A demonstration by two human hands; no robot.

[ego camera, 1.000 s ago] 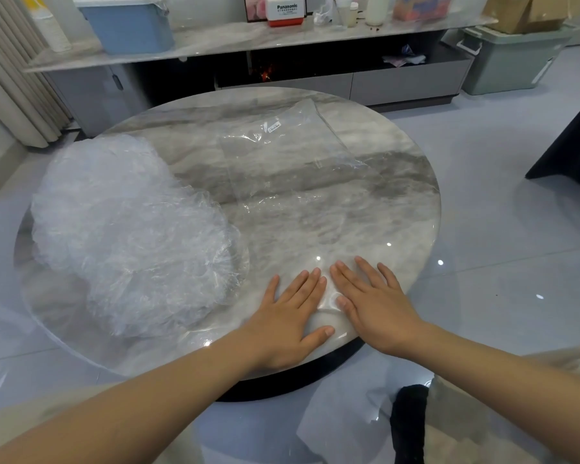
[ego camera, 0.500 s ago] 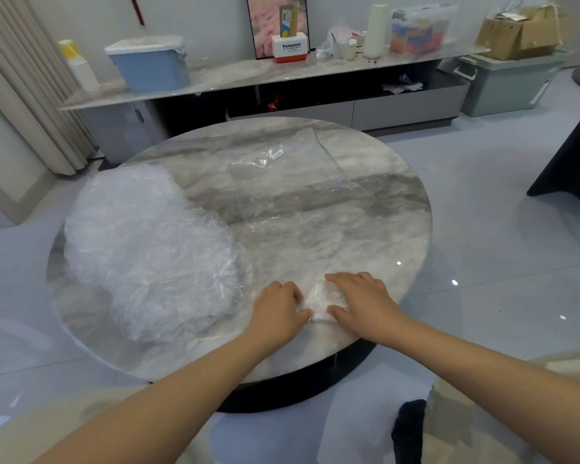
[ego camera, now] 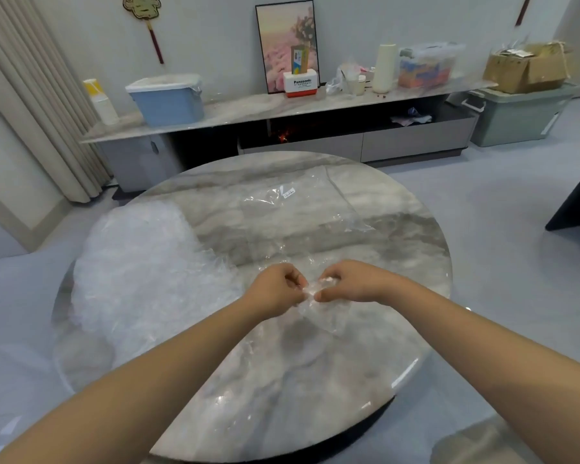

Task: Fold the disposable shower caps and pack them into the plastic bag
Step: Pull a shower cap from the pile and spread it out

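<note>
One clear plastic bag (ego camera: 302, 216) lies flat on the far half of the round marble table (ego camera: 315, 380), a small white label near its far edge; whether anything is inside it cannot be told through the film. One heap of loose shower caps (ego camera: 141, 272), white and crinkled, covers the table's left side, well apart from the bag's label end and just beside the left forearm.

One folded shower cap (ego camera: 315, 298), bunched small, sits above the table centre between both hands. Left hand (ego camera: 277, 289): fingers curled, thumb and fingertips pinching the cap's left end. Right hand (ego camera: 345, 283): fingers curled likewise, pinching the cap's right end; the two hands nearly touch. Loose film trails from the cap down toward the tabletop.

Containers behind, on the long sideboard (ego camera: 282, 108): one blue lidded bin (ego camera: 168, 98), contents hidden; one clear lidded box (ego camera: 427, 67) holding coloured items; one open cardboard box (ego camera: 526, 67) resting on a green storage tub (ego camera: 516, 112) on the floor at right.
</note>
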